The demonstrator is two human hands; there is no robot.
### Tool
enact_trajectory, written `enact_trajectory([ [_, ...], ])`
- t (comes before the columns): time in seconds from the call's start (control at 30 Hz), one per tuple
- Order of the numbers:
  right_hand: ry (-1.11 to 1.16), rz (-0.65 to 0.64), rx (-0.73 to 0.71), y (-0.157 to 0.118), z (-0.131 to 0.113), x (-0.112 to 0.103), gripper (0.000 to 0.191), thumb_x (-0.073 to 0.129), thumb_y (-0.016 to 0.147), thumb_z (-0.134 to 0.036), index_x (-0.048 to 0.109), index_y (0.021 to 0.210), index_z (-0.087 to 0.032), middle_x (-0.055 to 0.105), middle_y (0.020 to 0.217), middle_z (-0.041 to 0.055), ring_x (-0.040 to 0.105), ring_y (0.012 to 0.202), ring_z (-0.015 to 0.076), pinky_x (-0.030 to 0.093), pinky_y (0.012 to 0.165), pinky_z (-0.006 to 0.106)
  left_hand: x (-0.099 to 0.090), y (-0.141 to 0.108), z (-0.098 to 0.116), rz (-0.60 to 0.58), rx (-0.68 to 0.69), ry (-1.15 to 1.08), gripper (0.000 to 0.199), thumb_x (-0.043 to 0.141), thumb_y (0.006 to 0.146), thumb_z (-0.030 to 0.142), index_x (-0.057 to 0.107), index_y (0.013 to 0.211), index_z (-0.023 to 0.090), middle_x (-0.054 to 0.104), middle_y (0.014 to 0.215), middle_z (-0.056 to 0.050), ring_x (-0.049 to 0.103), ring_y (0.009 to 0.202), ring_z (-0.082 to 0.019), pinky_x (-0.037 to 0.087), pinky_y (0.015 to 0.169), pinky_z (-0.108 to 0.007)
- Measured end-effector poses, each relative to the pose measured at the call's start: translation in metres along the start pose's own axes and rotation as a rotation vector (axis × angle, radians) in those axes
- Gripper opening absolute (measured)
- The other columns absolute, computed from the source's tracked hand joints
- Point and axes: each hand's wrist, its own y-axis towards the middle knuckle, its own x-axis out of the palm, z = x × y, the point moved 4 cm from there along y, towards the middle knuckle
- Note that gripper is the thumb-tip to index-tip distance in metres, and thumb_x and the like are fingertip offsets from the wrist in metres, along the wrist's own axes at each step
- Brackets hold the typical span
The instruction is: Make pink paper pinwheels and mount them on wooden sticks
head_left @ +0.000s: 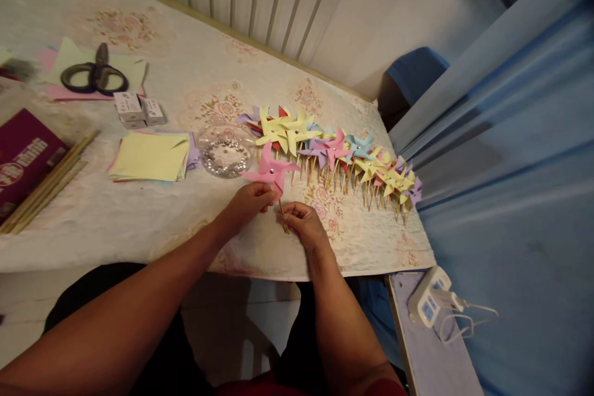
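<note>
A pink paper pinwheel (271, 169) on a thin wooden stick stands out over the table in front of me. My left hand (256, 198) is closed at its lower blade, near the top of the stick. Lower down, the fingers of my right hand (301, 220) pinch the stick. Just left of the pinwheel sits a clear round dish (226, 154) of small shiny metal pieces. Beyond and to the right lies a long row of finished-looking pinwheels (334, 150) in yellow, pink, purple, blue and red.
Left of the dish is a stack of cut paper sheets (151, 156). Behind it are small white boxes (138, 109) and black-handled scissors (95, 77) on more paper. Wooden sticks (51, 182) lie by a purple box (28, 154). A power strip (429, 297) rests at lower right, beside a blue curtain (520, 198).
</note>
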Motion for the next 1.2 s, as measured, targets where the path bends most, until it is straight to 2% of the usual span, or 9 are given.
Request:
enact_trajectory([
  [0.3, -0.011, -0.011, -0.003, 0.0, 0.004, -0.001, 0.019, 0.078, 0.065, -0.029, 0.07, 0.08, -0.02, 0.066, 0.064, -0.0027, 0.049, 0.05, 0.0079, 0.036, 0.049, 0.021, 0.004, -0.001, 0.007, 0.0, 0.002, 0.027, 0.031, 0.062, 0.074, 0.042, 0.05, 0.055, 0.02, 0.048, 0.05, 0.004, 0.041, 0.05, -0.01, 0.032, 0.053, -0.025],
  [0.43, -0.001, 0.003, -0.009, 0.0, 0.001, -0.002, 0.018, 0.076, 0.066, -0.029, 0.07, 0.08, -0.019, 0.064, 0.06, -0.0036, 0.045, 0.047, 0.0072, 0.033, 0.047, 0.021, 0.001, -0.003, 0.007, 0.015, 0.006, 0.031, 0.029, 0.063, 0.073, 0.041, 0.051, 0.057, 0.02, 0.05, 0.052, 0.004, 0.043, 0.05, -0.01, 0.034, 0.053, -0.026],
  [0.57, 0.019, 0.014, -0.013, 0.001, 0.0, -0.003, 0.018, 0.077, 0.065, -0.028, 0.07, 0.079, -0.019, 0.063, 0.059, -0.0042, 0.045, 0.046, 0.007, 0.031, 0.046, 0.021, -0.011, -0.007, 0.009, 0.159, 0.011, 0.037, 0.025, 0.068, 0.069, 0.04, 0.055, 0.065, 0.02, 0.053, 0.057, 0.004, 0.049, 0.053, -0.012, 0.039, 0.054, -0.026],
  [0.67, 0.031, 0.013, -0.014, 0.001, 0.001, -0.003, 0.017, 0.077, 0.065, -0.027, 0.07, 0.079, -0.019, 0.065, 0.06, -0.0037, 0.046, 0.046, 0.0071, 0.033, 0.046, 0.021, -0.021, -0.012, 0.013, 0.318, 0.074, 0.1, 0.022, 0.069, 0.07, 0.037, 0.056, 0.069, 0.02, 0.056, 0.059, 0.004, 0.051, 0.056, -0.012, 0.041, 0.056, -0.026],
  [0.73, 0.037, 0.015, -0.016, 0.001, 0.001, -0.004, 0.017, 0.076, 0.065, -0.027, 0.07, 0.079, -0.019, 0.066, 0.062, -0.0031, 0.046, 0.045, 0.0071, 0.033, 0.046, 0.021, -0.024, -0.014, 0.016, 0.377, 0.125, 0.145, 0.019, 0.067, 0.072, 0.034, 0.054, 0.069, 0.021, 0.056, 0.059, 0.004, 0.051, 0.056, -0.013, 0.042, 0.055, -0.026],
  [0.87, 0.029, 0.026, -0.016, 0.002, 0.0, -0.005, 0.018, 0.076, 0.064, -0.028, 0.07, 0.078, -0.019, 0.065, 0.06, -0.0033, 0.044, 0.045, 0.007, 0.033, 0.045, 0.021, -0.026, -0.017, 0.017, 0.458, 0.224, 0.173, 0.017, 0.066, 0.074, 0.031, 0.052, 0.075, 0.022, 0.056, 0.062, 0.004, 0.056, 0.057, -0.013, 0.045, 0.056, -0.027],
  [1.03, 0.028, 0.026, -0.027, 0.003, 0.001, -0.005, 0.017, 0.075, 0.064, -0.028, 0.069, 0.077, -0.019, 0.064, 0.057, -0.0042, 0.044, 0.044, 0.0066, 0.031, 0.045, 0.02, -0.03, -0.016, 0.013, 0.551, 0.298, 0.112, 0.029, 0.069, 0.073, 0.028, 0.049, 0.093, 0.021, 0.06, 0.076, 0.004, 0.06, 0.058, -0.013, 0.049, 0.059, -0.028],
  [1.2, 0.032, 0.016, -0.038, 0.003, 0.001, -0.005, 0.016, 0.074, 0.065, -0.028, 0.07, 0.078, -0.019, 0.065, 0.058, -0.0037, 0.044, 0.044, 0.0066, 0.03, 0.044, 0.02, -0.034, -0.013, 0.015, 0.537, 0.324, 0.212, 0.037, 0.067, 0.077, 0.027, 0.053, 0.11, 0.02, 0.063, 0.086, 0.002, 0.061, 0.06, -0.012, 0.05, 0.064, -0.029],
])
